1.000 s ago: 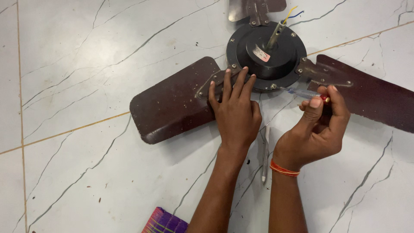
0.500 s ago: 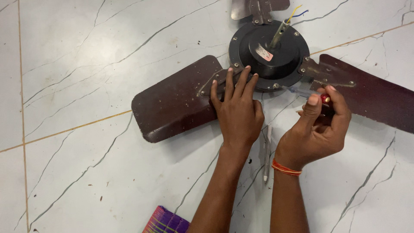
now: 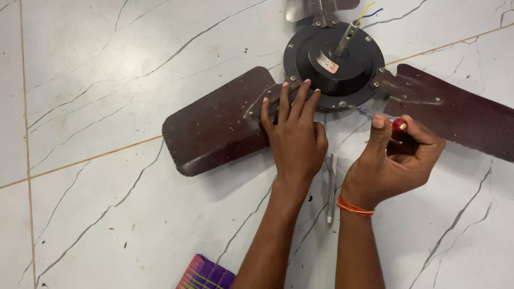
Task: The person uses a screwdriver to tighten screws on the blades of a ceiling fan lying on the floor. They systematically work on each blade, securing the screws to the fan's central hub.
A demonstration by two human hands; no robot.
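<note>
The screwdriver (image 3: 375, 114) could slip off the small screw (image 3: 341, 105) on the rim of the fan motor (image 3: 334, 64), I reckon, because I have it lying almost flat and coming in from the side, so the tip sits at a shallow angle in the head; if it jumps it would scrape the dark housing or chew the slot. The whole fan could also turn on the smooth tiled floor (image 3: 107, 80) if my steadying hand lets up. My left hand (image 3: 294, 134) lies palm down on the inner end of the left blade (image 3: 214, 128), fingers (image 3: 284, 104) spread a little and stretched forward over the metal bracket toward the motor, pressing it to the floor. My right hand (image 3: 399, 158) is curled, wrist bent, with the thumb up and the fingers pinching the red end of the screwdriver, whose shaft points left to the screw. The right blade (image 3: 460, 120) runs off under that hand's far side. The fan lies on the floor, stem and wires pointing up.
</note>
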